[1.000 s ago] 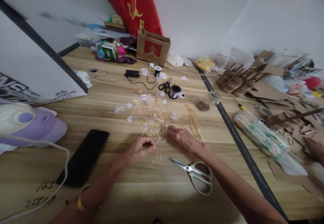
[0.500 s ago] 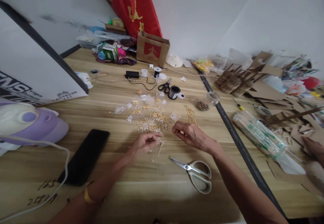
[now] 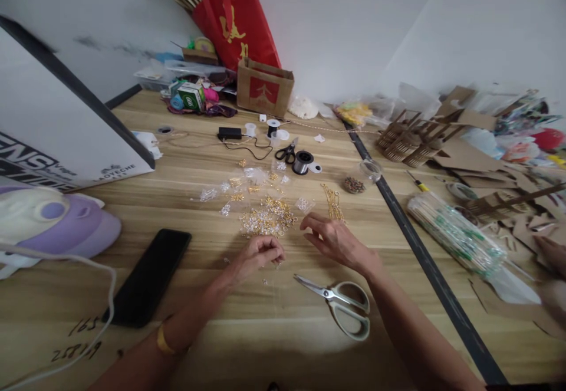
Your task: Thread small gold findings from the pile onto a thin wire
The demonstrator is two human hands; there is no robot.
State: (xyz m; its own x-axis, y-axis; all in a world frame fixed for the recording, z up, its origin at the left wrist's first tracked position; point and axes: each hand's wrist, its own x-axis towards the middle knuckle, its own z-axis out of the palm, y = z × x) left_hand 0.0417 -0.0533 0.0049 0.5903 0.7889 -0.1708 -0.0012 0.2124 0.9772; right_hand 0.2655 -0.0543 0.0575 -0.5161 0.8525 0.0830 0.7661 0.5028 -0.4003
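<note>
My left hand (image 3: 262,252) is closed, thumb against curled fingers, just in front of a pile of gold and silver beads (image 3: 269,215). A short strand of small beads (image 3: 278,265) shows below its fingertips, mostly hidden by the fingers. To the right, my right hand (image 3: 333,240) hovers over the table with thumb and fingers apart and nothing visible between them. Scissors with pale handles (image 3: 336,302) lie below it, blades toward the left. Gold chains (image 3: 332,201) rest beyond this hand, beside a small bag of rings (image 3: 303,204).
A black phone (image 3: 148,276) and a purple-white device (image 3: 66,220) with a cord lie left. Behind the beads are black scissors (image 3: 286,153), a wire spool (image 3: 302,163) and a bead dish (image 3: 354,185). At right, another person's hand (image 3: 550,254) is near cardboard pieces and wrapped sticks (image 3: 457,235).
My left hand has curled its fingers over the bead strand, which showed more before, and turned slightly. My right hand's thumb and fingers have spread a little wider.
</note>
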